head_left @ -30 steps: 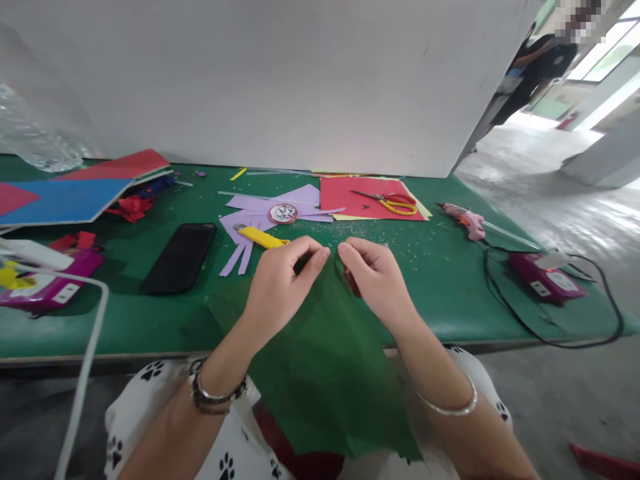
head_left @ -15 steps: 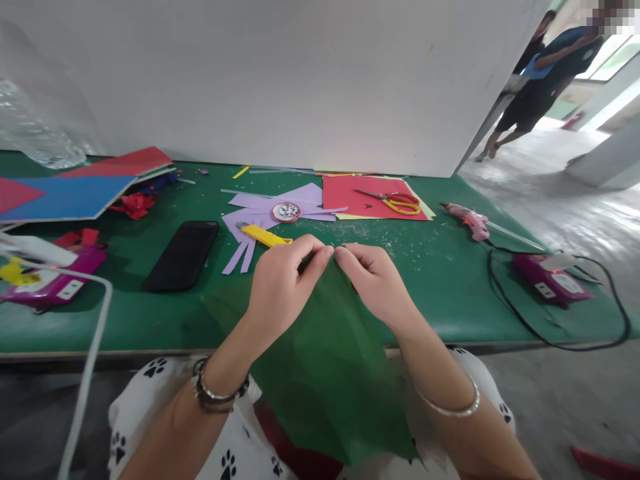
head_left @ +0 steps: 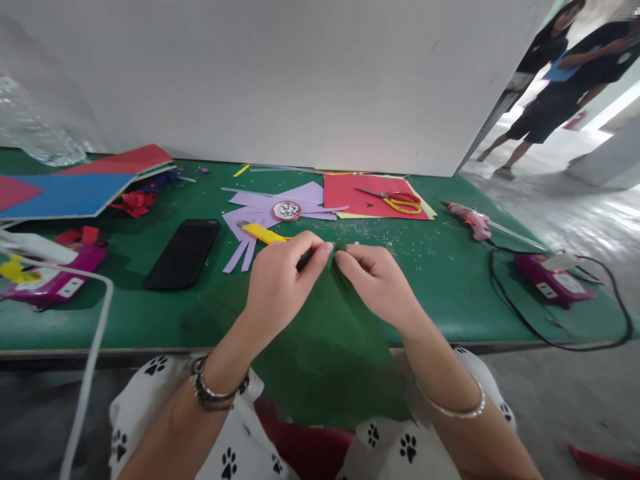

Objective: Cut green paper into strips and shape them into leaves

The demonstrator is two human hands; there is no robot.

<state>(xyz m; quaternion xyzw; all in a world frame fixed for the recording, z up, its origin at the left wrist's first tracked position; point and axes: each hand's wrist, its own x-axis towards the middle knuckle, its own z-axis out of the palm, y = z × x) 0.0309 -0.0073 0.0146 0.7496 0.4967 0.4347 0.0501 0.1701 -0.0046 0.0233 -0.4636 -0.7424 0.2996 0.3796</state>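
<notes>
Between my two hands hangs a thin dark green sheet point(head_left: 330, 353), paper or cloth, I cannot tell which. My left hand point(head_left: 285, 280) pinches its top edge between thumb and forefinger. Close beside it, fingertips almost touching, my right hand point(head_left: 377, 280) pinches the same edge. The sheet drapes down over the table's front edge and my lap, its lower part blurred. Just beyond my left fingers lies a yellow box cutter point(head_left: 263, 233), partly hidden by that hand, on pieces of purple paper point(head_left: 307, 193).
Red-handled scissors point(head_left: 400, 201) rest on red paper point(head_left: 345, 193). A small round container point(head_left: 287, 211), a black phone point(head_left: 184, 255), a pink glue gun point(head_left: 470, 220) with a looping cord, and purple power strips point(head_left: 550, 280) are around. Two people stand at far right.
The green sheet's lower edge has swung up and away from my lap. My hands stay pinched in nearly the same place. The people at right appear closer.
</notes>
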